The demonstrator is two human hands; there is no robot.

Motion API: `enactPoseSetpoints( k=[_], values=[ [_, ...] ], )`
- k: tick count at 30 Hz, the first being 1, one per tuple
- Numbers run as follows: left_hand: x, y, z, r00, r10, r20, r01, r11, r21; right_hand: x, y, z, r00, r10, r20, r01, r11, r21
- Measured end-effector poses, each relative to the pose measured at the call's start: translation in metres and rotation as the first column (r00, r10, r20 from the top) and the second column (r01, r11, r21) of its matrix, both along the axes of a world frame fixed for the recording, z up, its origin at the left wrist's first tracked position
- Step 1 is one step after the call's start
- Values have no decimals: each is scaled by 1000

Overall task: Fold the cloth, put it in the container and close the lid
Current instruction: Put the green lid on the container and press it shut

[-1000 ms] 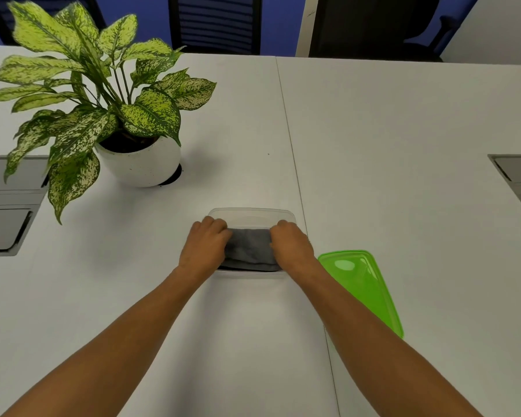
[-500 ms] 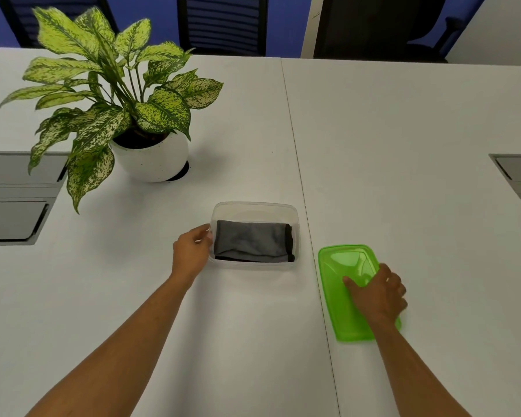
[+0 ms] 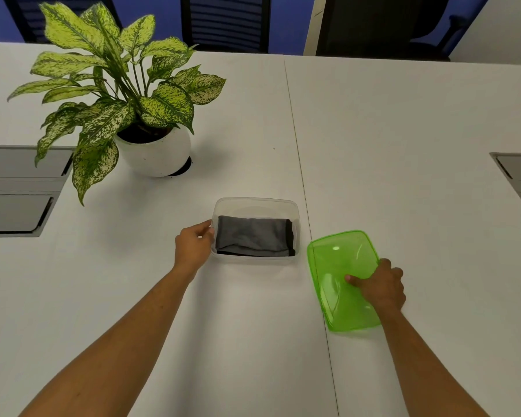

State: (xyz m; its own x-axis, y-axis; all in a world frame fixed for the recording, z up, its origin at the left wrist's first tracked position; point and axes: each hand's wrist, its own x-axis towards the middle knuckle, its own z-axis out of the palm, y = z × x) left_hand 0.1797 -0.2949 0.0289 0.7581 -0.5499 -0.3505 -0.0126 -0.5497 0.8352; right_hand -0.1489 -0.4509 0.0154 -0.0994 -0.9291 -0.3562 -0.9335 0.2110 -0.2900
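On the smooth white table point(image 3: 403, 145), a folded grey cloth point(image 3: 253, 239) lies inside the clear rectangular plastic container point(image 3: 254, 200). The left hand point(image 3: 193, 249) rests against its left wall, apparently a loose grip. Just right, the right hand point(image 3: 379, 285) pinches the glossy translucent green lid point(image 3: 334, 257), thumb on top.

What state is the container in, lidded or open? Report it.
Open. The clear container shows the folded grey cloth inside, uncovered; the green lid is beside it, gripped by the right hand.

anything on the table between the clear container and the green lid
No object: the head view shows only bare white table and its seam line between the container and the lid.
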Motion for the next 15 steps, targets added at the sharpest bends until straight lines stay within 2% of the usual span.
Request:
enactPoseSetpoints(
  k=[4,7,10,13,15],
  values=[
    [1,0,0,1000,-3,-2,3,1000,7,20,-9,39,984,170,-48,-174,981,-91],
    [3,0,1,1000,-14,-4,14,1000,19,49,-9,68,969,240,-57,-245,917,-315],
    [4,0,0,1000,-20,1,20,999,26,84,0,82,932,360,43,-282,794,-539],
    [4,-1,-2,1000,-11,-10,11,1000,21,121,18,78,827,553,103,-402,710,-578],
    [5,0,-3,1000,-9,-20,9,1000,12,141,32,66,742,670,24,-567,646,-511]
  ],
)
